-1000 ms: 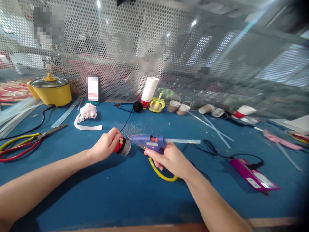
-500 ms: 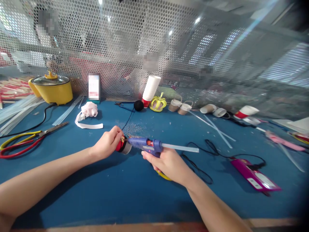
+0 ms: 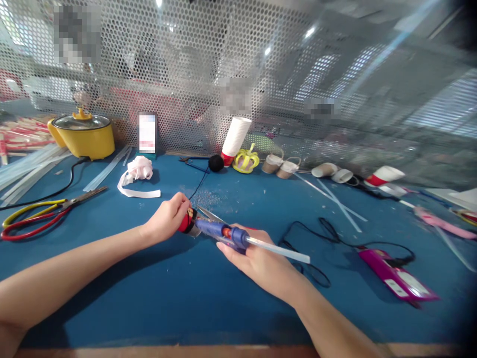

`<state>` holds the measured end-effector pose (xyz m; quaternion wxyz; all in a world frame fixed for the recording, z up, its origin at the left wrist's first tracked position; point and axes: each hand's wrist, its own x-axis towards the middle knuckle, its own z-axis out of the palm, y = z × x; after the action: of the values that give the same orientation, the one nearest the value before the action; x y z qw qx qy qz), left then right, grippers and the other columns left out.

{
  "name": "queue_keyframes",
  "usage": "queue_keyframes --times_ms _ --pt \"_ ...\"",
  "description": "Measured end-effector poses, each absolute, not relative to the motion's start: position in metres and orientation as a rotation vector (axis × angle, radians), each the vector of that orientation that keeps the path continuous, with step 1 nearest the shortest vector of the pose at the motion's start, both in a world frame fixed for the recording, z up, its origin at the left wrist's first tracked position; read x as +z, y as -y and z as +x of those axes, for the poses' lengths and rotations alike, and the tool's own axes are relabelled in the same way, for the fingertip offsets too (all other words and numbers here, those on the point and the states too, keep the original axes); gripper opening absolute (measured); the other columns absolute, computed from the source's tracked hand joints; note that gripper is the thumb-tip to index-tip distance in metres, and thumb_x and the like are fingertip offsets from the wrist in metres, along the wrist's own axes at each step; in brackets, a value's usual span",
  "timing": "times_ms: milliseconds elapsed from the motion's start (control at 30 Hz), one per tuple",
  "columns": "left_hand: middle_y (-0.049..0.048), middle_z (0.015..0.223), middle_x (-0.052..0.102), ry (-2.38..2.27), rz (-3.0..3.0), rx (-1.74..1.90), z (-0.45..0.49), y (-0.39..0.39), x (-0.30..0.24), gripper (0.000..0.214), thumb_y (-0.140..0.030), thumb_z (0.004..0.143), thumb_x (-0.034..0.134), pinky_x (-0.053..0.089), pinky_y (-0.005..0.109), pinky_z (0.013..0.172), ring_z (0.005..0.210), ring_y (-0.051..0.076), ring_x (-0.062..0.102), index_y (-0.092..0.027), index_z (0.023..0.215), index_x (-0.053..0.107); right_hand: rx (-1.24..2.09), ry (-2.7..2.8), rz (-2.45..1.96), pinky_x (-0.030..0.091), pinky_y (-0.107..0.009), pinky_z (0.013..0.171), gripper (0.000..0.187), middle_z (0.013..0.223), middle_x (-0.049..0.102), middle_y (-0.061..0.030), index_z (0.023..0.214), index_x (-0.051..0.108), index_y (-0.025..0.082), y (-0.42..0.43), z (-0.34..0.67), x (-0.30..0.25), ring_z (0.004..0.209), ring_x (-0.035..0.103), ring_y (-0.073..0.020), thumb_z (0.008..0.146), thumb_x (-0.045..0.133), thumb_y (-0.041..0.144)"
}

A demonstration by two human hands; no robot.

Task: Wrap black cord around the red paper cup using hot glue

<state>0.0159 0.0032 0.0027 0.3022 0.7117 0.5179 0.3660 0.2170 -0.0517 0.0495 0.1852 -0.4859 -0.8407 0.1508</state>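
Note:
My left hand (image 3: 167,219) is closed around a small paper cup (image 3: 188,222) lying on its side, red and black with a pale end, low over the blue table (image 3: 149,293). My right hand (image 3: 261,261) grips a blue hot glue gun (image 3: 219,231) with a clear glue stick (image 3: 278,249) sticking out of its back. The gun's nozzle is pressed against the cup's open end. A black cord (image 3: 316,233) trails from the gun to the right.
Yellow and red scissors (image 3: 33,219) lie at the left, a white ribbon bundle (image 3: 137,171) behind them. A yellow pot (image 3: 84,136), stacked white cups (image 3: 234,139), a yellow crown (image 3: 246,161), several cups and glue sticks line the mesh wall. A magenta pack (image 3: 395,281) lies at right.
The glue gun has tilted so its rear and glue stick dip toward me, and its nozzle has closed in against the cup. My right hand moved slightly nearer. My left hand stayed put.

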Motion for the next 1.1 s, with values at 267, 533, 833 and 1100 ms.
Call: queue_keyframes --times_ms 267,533,833,1100 --pt "-0.0011 0.065 0.053 -1.358 1.896 0.978 0.015 -0.002 0.001 0.018 -0.029 0.087 0.032 0.037 0.023 0.056 0.059 0.011 0.048 -0.019 0.077 0.043 0.443 2.362 -1.398 0.043 -0.023 0.056 0.014 0.071 0.064 -0.0013 0.078 0.058 0.019 0.051 0.219 0.048 0.061 0.058 -0.0136 0.081 0.049 0.030" --pt "-0.0015 0.064 0.050 -1.305 1.931 0.967 0.014 0.002 0.001 0.018 -0.031 0.087 0.030 0.036 0.023 0.055 0.056 0.011 0.046 -0.019 0.078 0.041 0.418 2.351 -1.457 0.043 -0.023 0.053 0.027 0.052 0.058 0.0015 0.072 0.059 0.020 0.045 0.224 0.043 0.053 0.059 -0.0149 0.084 0.044 0.039" --pt "-0.0020 0.063 0.049 -1.297 1.962 0.957 0.014 0.001 0.000 0.018 -0.030 0.087 0.030 0.035 0.023 0.054 0.055 0.011 0.045 -0.019 0.079 0.041 0.440 2.316 -1.451 0.043 -0.024 0.052 0.028 0.050 0.057 0.0008 0.073 0.060 0.020 0.043 0.224 0.043 0.051 0.058 -0.0157 0.084 0.044 0.040" --pt "-0.0018 0.063 0.050 -1.321 1.952 0.973 0.015 0.000 0.002 0.018 -0.028 0.087 0.031 0.036 0.023 0.054 0.056 0.011 0.046 -0.019 0.077 0.042 0.496 2.359 -1.400 0.043 -0.023 0.057 0.019 0.059 0.060 0.0010 0.077 0.057 0.020 0.051 0.220 0.049 0.058 0.059 -0.0141 0.083 0.047 0.034"
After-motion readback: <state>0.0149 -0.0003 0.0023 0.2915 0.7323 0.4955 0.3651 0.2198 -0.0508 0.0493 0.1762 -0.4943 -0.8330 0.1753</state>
